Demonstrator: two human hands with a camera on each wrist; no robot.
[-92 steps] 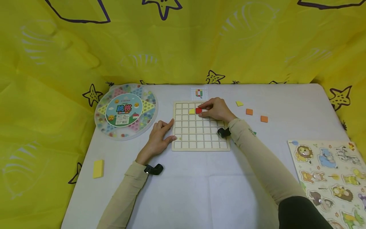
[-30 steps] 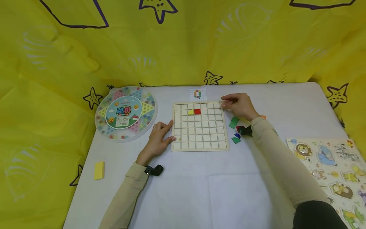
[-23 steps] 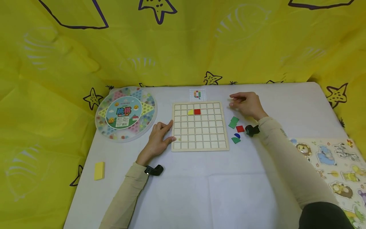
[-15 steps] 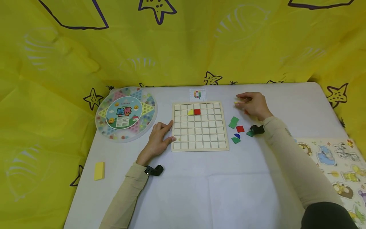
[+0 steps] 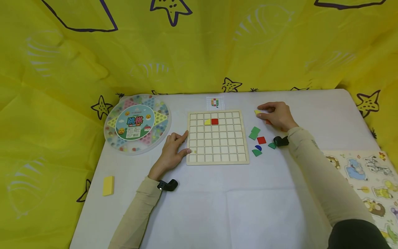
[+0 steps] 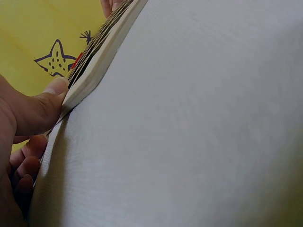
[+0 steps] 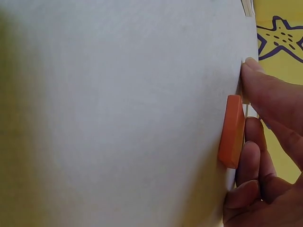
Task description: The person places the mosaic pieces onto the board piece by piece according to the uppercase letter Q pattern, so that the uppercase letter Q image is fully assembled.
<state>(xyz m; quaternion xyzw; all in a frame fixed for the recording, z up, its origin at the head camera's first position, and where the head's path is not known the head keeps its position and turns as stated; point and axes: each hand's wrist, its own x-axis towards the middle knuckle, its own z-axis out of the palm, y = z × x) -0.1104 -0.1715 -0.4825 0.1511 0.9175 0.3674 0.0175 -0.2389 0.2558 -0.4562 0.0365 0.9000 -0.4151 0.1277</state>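
Note:
A square wooden grid board (image 5: 219,162) lies mid-table, with a yellow tile (image 5: 207,122) and a red square tile (image 5: 215,121) side by side in its second row. My left hand (image 5: 172,149) rests at the board's left edge, index finger along the side and thumb (image 6: 56,87) at the near corner. Right of the board, my right hand (image 5: 276,114) has thumb and index finger around a small yellow tile (image 5: 257,112) on the table. An orange tile (image 7: 232,132) lies under that hand, mostly hidden from the head view.
Loose green (image 5: 254,132), red (image 5: 261,140) and blue (image 5: 258,147) pieces lie right of the board. A pattern card (image 5: 215,103) is behind it. A round Chinese checkers set (image 5: 160,136), a yellow block (image 5: 108,185) and an animal puzzle board (image 5: 354,155) flank the work area.
The red tile was let go in the board beside the yellow one. My right hand moved right, off the board, and came down on the loose yellow tile. The left hand stayed.

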